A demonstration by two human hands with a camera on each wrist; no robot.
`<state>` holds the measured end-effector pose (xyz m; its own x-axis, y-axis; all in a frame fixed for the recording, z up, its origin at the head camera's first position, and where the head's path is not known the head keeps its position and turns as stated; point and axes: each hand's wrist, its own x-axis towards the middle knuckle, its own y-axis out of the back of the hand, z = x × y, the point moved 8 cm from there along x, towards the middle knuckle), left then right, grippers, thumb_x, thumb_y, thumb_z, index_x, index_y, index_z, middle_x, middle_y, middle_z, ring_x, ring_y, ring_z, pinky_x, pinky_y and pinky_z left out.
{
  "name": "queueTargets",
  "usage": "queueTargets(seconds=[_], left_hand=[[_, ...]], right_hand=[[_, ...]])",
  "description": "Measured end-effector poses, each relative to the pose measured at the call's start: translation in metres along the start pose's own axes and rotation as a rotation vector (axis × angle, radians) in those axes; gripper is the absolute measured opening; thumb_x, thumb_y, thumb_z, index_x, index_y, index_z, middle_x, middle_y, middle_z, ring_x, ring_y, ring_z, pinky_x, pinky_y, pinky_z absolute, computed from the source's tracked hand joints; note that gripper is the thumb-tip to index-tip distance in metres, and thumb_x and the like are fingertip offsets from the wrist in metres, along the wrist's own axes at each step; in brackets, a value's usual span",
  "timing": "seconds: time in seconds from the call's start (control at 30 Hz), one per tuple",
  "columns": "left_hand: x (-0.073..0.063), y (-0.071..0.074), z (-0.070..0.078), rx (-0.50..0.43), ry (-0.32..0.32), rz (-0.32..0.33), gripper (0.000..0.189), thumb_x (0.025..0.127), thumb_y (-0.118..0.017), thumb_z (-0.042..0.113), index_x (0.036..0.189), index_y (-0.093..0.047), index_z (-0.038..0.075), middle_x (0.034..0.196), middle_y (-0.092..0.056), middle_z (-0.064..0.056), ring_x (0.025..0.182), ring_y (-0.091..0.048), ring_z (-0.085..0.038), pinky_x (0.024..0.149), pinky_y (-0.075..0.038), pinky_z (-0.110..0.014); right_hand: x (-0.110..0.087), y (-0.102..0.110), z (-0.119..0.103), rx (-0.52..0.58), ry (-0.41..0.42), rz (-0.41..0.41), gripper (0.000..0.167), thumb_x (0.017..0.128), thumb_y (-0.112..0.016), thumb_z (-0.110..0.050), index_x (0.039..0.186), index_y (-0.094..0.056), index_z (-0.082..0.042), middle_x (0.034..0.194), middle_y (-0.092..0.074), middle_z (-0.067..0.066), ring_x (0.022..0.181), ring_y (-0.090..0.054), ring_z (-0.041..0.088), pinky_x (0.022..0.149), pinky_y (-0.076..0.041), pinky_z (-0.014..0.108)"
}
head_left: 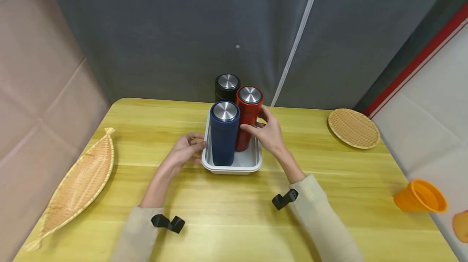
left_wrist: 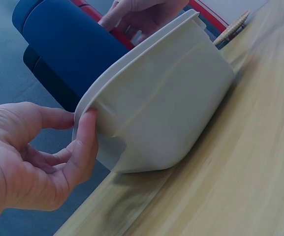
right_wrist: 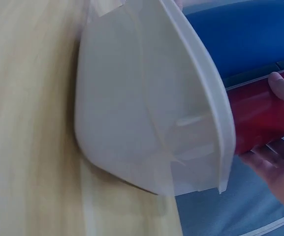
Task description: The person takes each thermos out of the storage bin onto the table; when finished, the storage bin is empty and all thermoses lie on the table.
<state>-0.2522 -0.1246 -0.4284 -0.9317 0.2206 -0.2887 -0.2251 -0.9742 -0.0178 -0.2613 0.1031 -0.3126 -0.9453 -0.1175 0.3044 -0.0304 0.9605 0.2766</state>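
A white plastic basin [head_left: 234, 169] stands on the table with three thermos bottles upright in it. The blue thermos [head_left: 224, 140] is at the front left, the red thermos [head_left: 247, 111] at the right, and the black thermos [head_left: 227, 87] behind, mostly hidden. My left hand [head_left: 184, 150] pinches the basin's left rim between thumb and fingers, plain in the left wrist view. My right hand [head_left: 268, 130] grips the red thermos from the right, thumb on its near side and fingers around the far side, as the right wrist view shows.
A boat-shaped woven basket [head_left: 78, 180] lies at the table's left. A round woven tray [head_left: 354, 128] sits at the back right, and an orange cup [head_left: 420, 196] lies tipped near the right edge. A grey curtain [head_left: 175, 34] hangs behind the table [head_left: 226, 221].
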Motion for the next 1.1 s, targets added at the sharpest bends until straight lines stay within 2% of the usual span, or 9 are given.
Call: queueTargets(seconds=[0.17, 0.4, 0.67, 0.87, 1.0, 1.1], left_hand=[[0.0, -0.001, 0.001, -0.012, -0.013, -0.006, 0.041, 0.095, -0.059, 0.007, 0.131, -0.043, -0.005, 0.104, -0.061, -0.015, 0.071, -0.06, -0.018, 0.052, -0.056, -0.025], [0.0, 0.0, 0.0, -0.008, -0.018, -0.001, 0.042, 0.095, -0.058, 0.007, 0.132, -0.042, -0.006, 0.102, -0.062, -0.014, 0.069, -0.06, -0.018, 0.051, -0.056, -0.026], [-0.001, 0.0, 0.001, -0.008, -0.034, -0.004, 0.043, 0.095, -0.059, 0.007, 0.133, -0.042, -0.004, 0.101, -0.061, -0.014, 0.071, -0.06, -0.019, 0.051, -0.057, -0.026], [-0.003, -0.002, 0.001, -0.006, -0.045, 0.001, 0.042, 0.095, -0.058, 0.005, 0.132, -0.042, -0.004, 0.099, -0.059, -0.014, 0.069, -0.06, -0.02, 0.05, -0.056, -0.026], [-0.003, -0.003, 0.001, -0.003, -0.041, -0.004, 0.042, 0.095, -0.058, 0.006, 0.132, -0.042, -0.003, 0.101, -0.058, -0.014, 0.07, -0.059, -0.021, 0.05, -0.056, -0.026], [-0.003, -0.001, 0.004, -0.006, -0.048, 0.007, 0.041, 0.095, -0.058, 0.006, 0.132, -0.043, -0.002, 0.101, -0.057, -0.013, 0.069, -0.058, -0.02, 0.05, -0.056, -0.026]], right_hand=[[0.002, 0.005, -0.008, 0.022, 0.029, 0.017, 0.06, 0.078, -0.077, 0.001, 0.131, -0.048, 0.007, 0.12, -0.058, 0.024, 0.109, -0.056, 0.033, 0.091, -0.053, 0.049], [0.006, 0.012, -0.021, 0.0, 0.056, 0.042, 0.059, 0.079, -0.078, -0.002, 0.13, -0.051, 0.006, 0.118, -0.06, 0.023, 0.105, -0.058, 0.031, 0.088, -0.055, 0.045], [0.009, 0.016, -0.037, -0.038, 0.084, 0.054, 0.056, 0.08, -0.078, -0.002, 0.129, -0.051, 0.007, 0.116, -0.061, 0.023, 0.102, -0.059, 0.032, 0.086, -0.055, 0.047], [0.011, 0.024, -0.047, -0.07, 0.123, 0.067, 0.055, 0.08, -0.078, -0.003, 0.128, -0.053, 0.006, 0.112, -0.063, 0.022, 0.098, -0.059, 0.03, 0.082, -0.058, 0.039], [0.017, 0.034, -0.04, -0.053, 0.138, 0.092, 0.056, 0.079, -0.079, -0.005, 0.129, -0.054, 0.001, 0.114, -0.064, 0.016, 0.098, -0.06, 0.024, 0.081, -0.058, 0.03], [0.022, 0.042, -0.037, -0.039, 0.158, 0.103, 0.058, 0.079, -0.08, -0.009, 0.131, -0.054, -0.004, 0.116, -0.064, 0.012, 0.1, -0.06, 0.021, 0.083, -0.057, 0.03]])
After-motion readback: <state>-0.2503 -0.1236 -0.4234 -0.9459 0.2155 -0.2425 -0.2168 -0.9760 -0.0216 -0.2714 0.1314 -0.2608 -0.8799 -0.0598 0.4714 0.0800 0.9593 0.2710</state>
